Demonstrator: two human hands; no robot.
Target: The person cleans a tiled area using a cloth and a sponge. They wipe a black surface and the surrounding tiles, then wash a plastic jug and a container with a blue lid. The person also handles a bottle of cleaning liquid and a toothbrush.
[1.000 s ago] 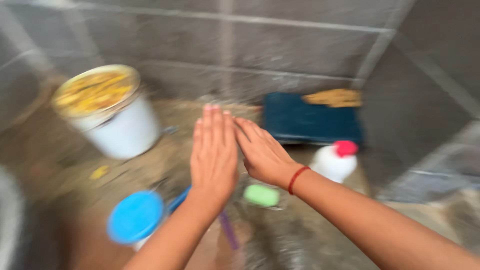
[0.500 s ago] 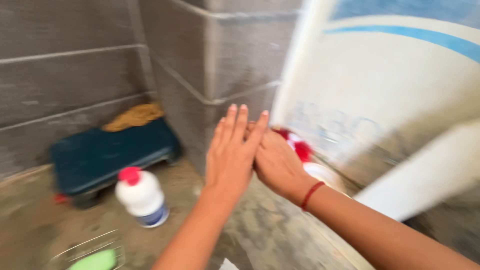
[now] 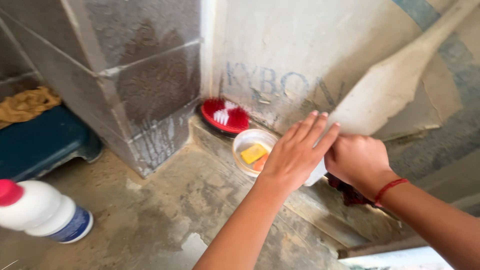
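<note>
The right hand [image 3: 357, 160] is closed like a fist around the lower end of a long white pipe [image 3: 395, 82], near the place where the pipe comes down to the concrete ledge [image 3: 320, 210]; a red thread bracelet [image 3: 389, 188] sits on its wrist. The pipe is thick and pale, with a dull, chalky surface, and it runs diagonally from the upper right corner down toward the hands, in front of a big dirty white tank [image 3: 300, 55] with faded blue marks. The left hand [image 3: 297, 155] is open, the fingers straight and together, and it grasps nothing; its fingertips lie against the pipe just beside the right hand. Under the right hand there is something dark red on the ledge, but I cannot tell what it is. Just left of the left hand a small white bowl [image 3: 245, 142] stands on the ledge, with a yellow piece and an orange piece of soap inside. Behind it, in the corner, a red scrub brush [image 3: 225, 117] with white bristles leans on the tank. Far left on the wet floor lies a white bottle [image 3: 42, 212] with a red cap, near a dark blue low stool [image 3: 40, 142] with a yellowish cloth [image 3: 25, 104] on it.
</note>
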